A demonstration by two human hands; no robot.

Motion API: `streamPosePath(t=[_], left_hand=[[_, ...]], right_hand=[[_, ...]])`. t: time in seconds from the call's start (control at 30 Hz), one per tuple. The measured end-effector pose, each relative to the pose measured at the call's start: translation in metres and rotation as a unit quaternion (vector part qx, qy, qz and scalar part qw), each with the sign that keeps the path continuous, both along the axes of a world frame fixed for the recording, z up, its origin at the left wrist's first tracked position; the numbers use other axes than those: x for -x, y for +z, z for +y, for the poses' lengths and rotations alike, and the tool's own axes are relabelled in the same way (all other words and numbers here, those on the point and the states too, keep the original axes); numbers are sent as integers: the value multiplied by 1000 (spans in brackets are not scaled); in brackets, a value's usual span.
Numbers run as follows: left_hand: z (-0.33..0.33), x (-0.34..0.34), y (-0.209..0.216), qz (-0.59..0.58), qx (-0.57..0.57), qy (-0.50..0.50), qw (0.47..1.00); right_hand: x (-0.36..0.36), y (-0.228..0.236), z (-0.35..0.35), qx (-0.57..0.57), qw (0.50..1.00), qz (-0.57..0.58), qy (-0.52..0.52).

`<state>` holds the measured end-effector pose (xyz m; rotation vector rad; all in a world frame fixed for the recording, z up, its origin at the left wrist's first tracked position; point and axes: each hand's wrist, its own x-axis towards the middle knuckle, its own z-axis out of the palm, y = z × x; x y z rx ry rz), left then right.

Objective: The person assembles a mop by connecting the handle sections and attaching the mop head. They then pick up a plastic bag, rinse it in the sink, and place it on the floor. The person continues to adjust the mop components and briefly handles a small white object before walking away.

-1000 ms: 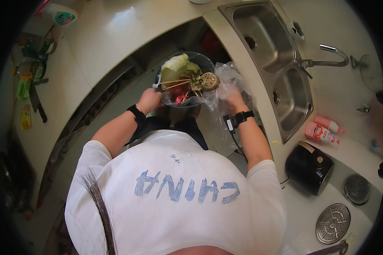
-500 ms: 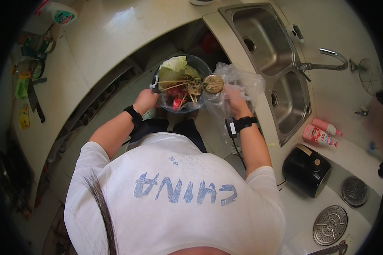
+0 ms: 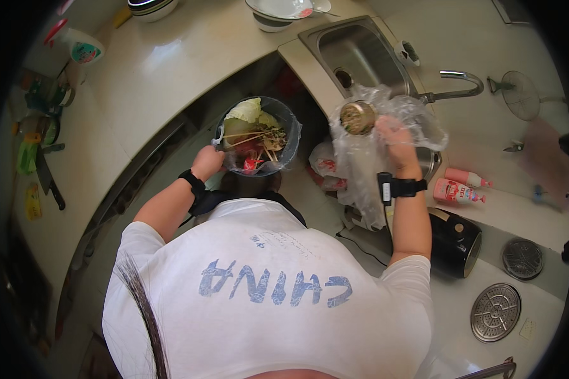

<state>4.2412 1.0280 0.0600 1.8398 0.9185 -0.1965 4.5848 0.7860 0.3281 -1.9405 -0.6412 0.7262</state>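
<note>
Round grey plastic bin (image 3: 289, 131) before the legs, left hand (image 3: 208, 163) gripping its edge.
Right hand (image 3: 395, 136) closed on crumpled clear plastic bag (image 3: 367, 170) (round brownish container (image 3: 356, 118) at its fingertips), near steel sink (image 3: 354, 47).

Cannot make out the contents of the round container (image 3: 358, 118), nor see the fingers of the right hand (image 3: 396, 136) sharply through motion blur beside the clear plastic bag (image 3: 365, 174). Cannot see the left hand's (image 3: 207, 163) fingertips at the bucket (image 3: 290, 129), or most of the nearer sink basin (image 3: 432, 159) behind bag and right forearm. Can see only part of the striped bowl (image 3: 152, 9), cropped by the top edge.
</note>
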Motion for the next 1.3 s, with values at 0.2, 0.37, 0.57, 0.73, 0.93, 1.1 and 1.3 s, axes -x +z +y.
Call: streamPosePath(t=[0.2, 0.37, 0.57, 0.73, 0.93, 1.1, 1.3], left_hand=[[-9, -1, 24, 26, 95, 147, 984], [-36, 7, 34, 44, 158, 213, 963], [-65, 10, 30, 96, 87, 217, 967], [-81, 1, 44, 57, 181, 401, 896], [-77, -2, 45, 61, 191, 397, 896], [-67, 9, 35, 48, 136, 290, 946], [-50, 22, 26, 38, 207, 247, 946]], right_hand=[[-93, 53, -5, 90, 967, -239, 11], [-168, -37, 18, 287, 846, -424, 151], [-200, -156, 67, 377, 828, -390, 143], [-201, -218, 88, 401, 841, -341, 125], [-209, -186, 77, 163, 877, -421, 165], [-183, -104, 44, 104, 894, -394, 186], [-98, -23, -29, 137, 831, -455, 291]])
